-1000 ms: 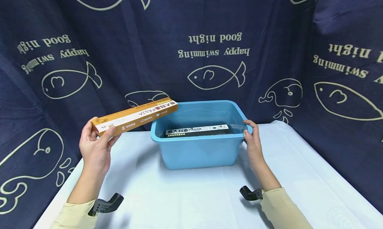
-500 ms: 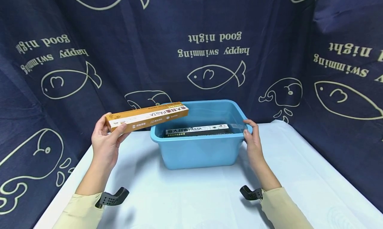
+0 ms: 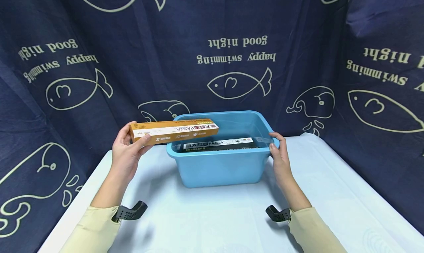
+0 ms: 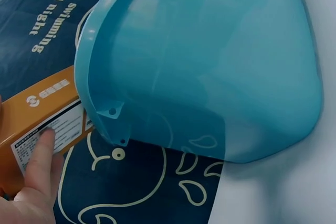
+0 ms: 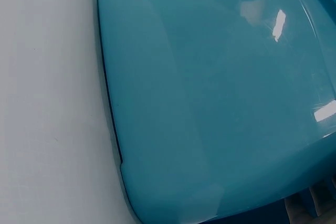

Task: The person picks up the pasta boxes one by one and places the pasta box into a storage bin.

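My left hand (image 3: 127,150) grips one end of an orange pasta box (image 3: 175,131), thumb on its near side and fingers behind. The box's far end reaches over the left rim of a blue plastic bin (image 3: 218,168). In the left wrist view the orange box (image 4: 39,111) passes behind the bin's rim (image 4: 84,61), and a finger lies along its white label. Inside the bin lies a dark pasta box (image 3: 222,144) with a white stripe. My right hand (image 3: 281,153) holds the bin's right rim, thumb on the near side; fingers show only at the corner of the right wrist view.
A white cloth (image 3: 198,220) covers the table under the bin. Behind and at both sides hangs a dark blue curtain (image 3: 185,61) with fish drawings and lettering. A black wrist mount (image 3: 132,211) sits on each wrist.
My left hand has moved right with the orange pasta box, bringing its far end from beside the bin to over the opening; the box has levelled. The right hand and bin stay put.
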A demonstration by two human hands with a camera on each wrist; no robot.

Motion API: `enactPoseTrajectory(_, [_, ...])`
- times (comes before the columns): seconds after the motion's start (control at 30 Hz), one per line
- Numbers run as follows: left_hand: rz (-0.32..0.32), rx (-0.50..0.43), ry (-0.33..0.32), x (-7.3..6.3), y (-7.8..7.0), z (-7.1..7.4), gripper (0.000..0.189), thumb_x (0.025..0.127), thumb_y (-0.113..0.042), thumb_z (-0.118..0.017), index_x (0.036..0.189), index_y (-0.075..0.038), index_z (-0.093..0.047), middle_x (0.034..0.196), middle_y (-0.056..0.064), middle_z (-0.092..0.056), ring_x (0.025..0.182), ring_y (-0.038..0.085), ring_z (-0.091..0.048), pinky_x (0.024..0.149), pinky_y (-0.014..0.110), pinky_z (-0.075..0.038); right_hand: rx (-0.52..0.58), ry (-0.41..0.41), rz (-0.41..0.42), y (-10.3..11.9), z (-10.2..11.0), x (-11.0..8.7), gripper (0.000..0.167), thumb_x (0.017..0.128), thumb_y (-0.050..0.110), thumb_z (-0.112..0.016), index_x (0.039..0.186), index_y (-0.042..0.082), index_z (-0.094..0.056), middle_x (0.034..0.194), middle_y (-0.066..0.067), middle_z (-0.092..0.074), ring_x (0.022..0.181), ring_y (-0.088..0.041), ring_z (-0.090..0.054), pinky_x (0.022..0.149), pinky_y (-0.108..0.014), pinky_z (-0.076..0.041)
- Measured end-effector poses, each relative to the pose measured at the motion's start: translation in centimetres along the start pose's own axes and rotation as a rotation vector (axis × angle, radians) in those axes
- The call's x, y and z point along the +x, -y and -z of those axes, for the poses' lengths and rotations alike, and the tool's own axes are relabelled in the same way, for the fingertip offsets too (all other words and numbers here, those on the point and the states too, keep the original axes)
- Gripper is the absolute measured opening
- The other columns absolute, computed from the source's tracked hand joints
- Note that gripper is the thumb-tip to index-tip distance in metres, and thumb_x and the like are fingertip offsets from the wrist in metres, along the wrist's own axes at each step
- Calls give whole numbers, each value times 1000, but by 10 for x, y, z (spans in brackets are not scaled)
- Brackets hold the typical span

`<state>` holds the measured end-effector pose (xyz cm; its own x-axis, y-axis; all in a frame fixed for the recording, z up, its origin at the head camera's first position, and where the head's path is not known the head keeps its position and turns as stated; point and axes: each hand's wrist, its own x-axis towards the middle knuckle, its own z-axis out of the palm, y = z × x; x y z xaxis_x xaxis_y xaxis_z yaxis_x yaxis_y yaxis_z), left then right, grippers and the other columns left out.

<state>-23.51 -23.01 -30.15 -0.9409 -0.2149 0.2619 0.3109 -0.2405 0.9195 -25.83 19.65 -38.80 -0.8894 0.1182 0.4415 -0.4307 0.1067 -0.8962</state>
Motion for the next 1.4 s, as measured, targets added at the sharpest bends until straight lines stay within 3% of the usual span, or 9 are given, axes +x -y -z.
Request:
enactPoseTrajectory(0.27, [7,78,97,4,1,-6,77,87,-2,-75,150,-17,-35,137,-1,-43,123,25,-52,85,28,-58,0,-2,5,0,1,0,45,104,27,-37,147,13,-32,162,-7,-24,151,-30,-21,118,-69,-16])
enactPoseTrajectory(0.63, [25,226,172,10,4,-16,76,88,-8,-75,151,-18,-34,135,-2,-42,127,26,-48,86,26,-58,10,-1,5,1,0,-1,46,104,27,-38,147,12,-32,162,-7,-24,151,-32,-20,118,-69,-15])
enactPoseTrajectory(0.93, [37,348,185,16,2,-21,77,89,-11,-75,153,-21,-34,144,8,-37,134,31,-43,85,21,-57,4,-2,7,2,-1,1,46,104,28,-37,147,12,-32,163,-8,-23,152,-33,-19,118,-70,-14])
enactPoseTrajectory(1.13, [35,476,182,16,3,-19,78,90,-19,-75,155,-23,-32,150,8,-38,134,23,-44,90,12,-52,9,-2,4,3,-1,0,47,104,28,-38,147,12,-31,163,-8,-23,151,-33,-20,118,-70,-15])
enactPoseTrajectory(1.4, [20,640,181,23,12,-21,80,89,-30,-77,156,-23,-34,139,3,-27,133,25,-40,90,15,-47,9,-3,2,1,-1,0,47,104,28,-38,147,11,-31,162,-8,-24,151,-33,-20,118,-70,-15])
